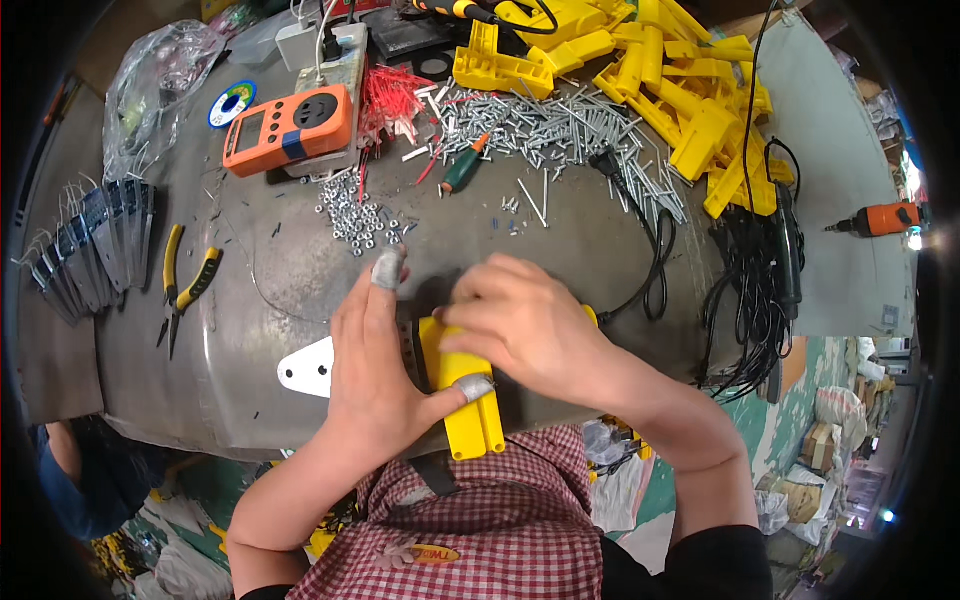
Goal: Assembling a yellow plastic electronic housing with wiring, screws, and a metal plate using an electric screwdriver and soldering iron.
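My left hand (375, 365) grips a yellow plastic housing (462, 400) at the near edge of the grey metal table (260, 330), its taped thumb lying across the part. A white metal bracket (310, 368) sticks out to the left from under that hand. My right hand (525, 325) rests on top of the housing with its fingers curled over a dark piece that is mostly hidden. A black cable (655, 265) runs away from the part to the right.
Yellow-handled pliers (188, 290) lie at the left beside a row of grey metal clips (95, 250). An orange meter (290, 128), small nuts (360, 215), long screws (560, 125), a green screwdriver (462, 170) and stacked yellow housings (680, 80) fill the far side. An orange drill (885, 218) lies right.
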Motion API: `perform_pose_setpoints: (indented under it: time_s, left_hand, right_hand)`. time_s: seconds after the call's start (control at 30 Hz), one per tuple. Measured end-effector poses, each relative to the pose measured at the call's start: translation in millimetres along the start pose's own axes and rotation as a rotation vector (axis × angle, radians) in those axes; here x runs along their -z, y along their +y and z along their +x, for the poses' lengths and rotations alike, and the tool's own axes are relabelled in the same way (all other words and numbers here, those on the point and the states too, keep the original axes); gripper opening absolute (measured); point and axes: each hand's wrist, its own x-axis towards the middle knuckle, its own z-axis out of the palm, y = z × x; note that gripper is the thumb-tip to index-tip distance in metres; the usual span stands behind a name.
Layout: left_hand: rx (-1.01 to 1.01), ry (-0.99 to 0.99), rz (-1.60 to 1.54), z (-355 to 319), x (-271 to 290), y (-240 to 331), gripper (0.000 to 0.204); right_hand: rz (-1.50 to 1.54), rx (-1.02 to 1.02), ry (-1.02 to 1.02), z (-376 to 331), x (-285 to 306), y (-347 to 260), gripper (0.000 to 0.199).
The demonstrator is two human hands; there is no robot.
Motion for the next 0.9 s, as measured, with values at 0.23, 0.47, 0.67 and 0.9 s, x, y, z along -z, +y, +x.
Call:
perform_pose_setpoints:
  time_s: [0.23,0.47,0.67,0.9]
  left_hand:
    - [-0.295,-0.333,0.126,31.6,8.8,2.6,0.055]
    - [-0.223,-0.115,0.195,114.1,-11.4,-38.4,0.026]
    - [-0.118,-0.107,0.199,127.7,-31.2,-50.6,0.030]
    - [-0.016,-0.290,-0.164,106.8,-16.7,-4.3,0.027]
  right_hand:
    - [-0.351,0.098,0.103,12.9,32.4,66.0,0.012]
    - [-0.544,0.037,0.007,25.9,24.4,75.8,0.012]
    - [-0.015,-0.274,0.163,-10.2,56.5,44.6,0.015]
    - [-0.147,-0.090,0.360,-91.7,43.0,15.6,0.020]
